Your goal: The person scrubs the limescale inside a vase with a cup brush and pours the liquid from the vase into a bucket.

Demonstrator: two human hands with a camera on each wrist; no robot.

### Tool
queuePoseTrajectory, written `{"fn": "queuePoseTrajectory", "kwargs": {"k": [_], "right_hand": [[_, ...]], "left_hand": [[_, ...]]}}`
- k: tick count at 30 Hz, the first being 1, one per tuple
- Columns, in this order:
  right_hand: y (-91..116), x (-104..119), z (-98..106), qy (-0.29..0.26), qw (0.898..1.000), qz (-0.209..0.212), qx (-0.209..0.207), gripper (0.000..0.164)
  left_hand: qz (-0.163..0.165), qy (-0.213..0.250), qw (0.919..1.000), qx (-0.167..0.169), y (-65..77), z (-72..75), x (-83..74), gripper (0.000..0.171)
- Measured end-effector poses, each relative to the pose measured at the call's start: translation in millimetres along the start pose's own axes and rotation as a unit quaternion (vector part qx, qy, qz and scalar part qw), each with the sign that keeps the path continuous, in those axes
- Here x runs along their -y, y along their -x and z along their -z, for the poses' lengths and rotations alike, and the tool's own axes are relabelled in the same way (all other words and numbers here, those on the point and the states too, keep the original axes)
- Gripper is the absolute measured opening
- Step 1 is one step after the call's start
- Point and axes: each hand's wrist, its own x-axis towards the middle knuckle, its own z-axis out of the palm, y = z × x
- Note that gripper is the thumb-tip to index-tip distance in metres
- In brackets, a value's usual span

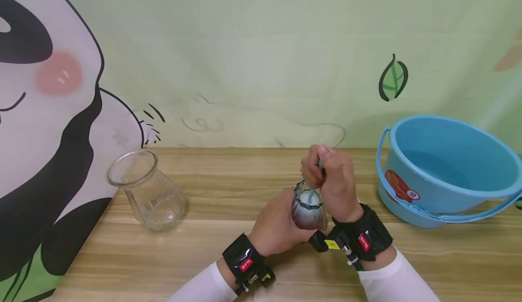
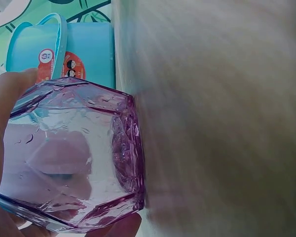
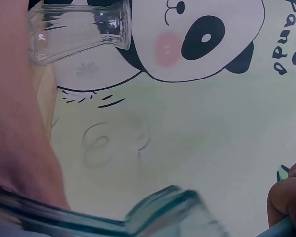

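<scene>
- Purple and teal tint the glass of a faceted vase [image 1: 310, 218], which sits in the grasp of the left hand [image 1: 275, 222], thumb and fingers around its sides.
- Fingers of the right hand [image 1: 336, 182], curled tight just above the vase's rim, grip a slim blue-grey stick [image 3: 283, 228] that reaches down into the mouth; its lower end is hard to make out through the glass.
- Whether the vase's base touches the wooden table [image 1: 228, 170] cannot be told.
- Black bands with small cameras circle both wrists, below them white sleeves [image 1: 204, 284].
- Well to the left, a clear glass jar [image 1: 157, 198] stands on the table, mouth up.
- To the right, near the right hand, is a light blue bucket [image 1: 408, 173], its handle down across the front, a red label on its side.
- Behind hangs a pale green backdrop [image 1: 244, 66] with leaves and a panda [image 1: 61, 125].
</scene>
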Motion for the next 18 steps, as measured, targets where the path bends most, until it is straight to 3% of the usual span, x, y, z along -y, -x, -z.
{"fn": "queuePoseTrajectory", "kwargs": {"k": [12, 18], "right_hand": [[2.5, -11.1, 3.0, 0.025, 0.997, -0.066, 0.035, 0.045], [0.7, -8.5, 6.0, 0.015, 0.991, -0.118, 0.053, 0.043]], "left_hand": [[-0.017, -0.017, 0.9997, 0.001, -0.9, -1.2, 0.1, 0.073], [-0.004, -0.017, 0.9998, 0.008, -0.3, -0.8, 1.5, 0.07]]}}
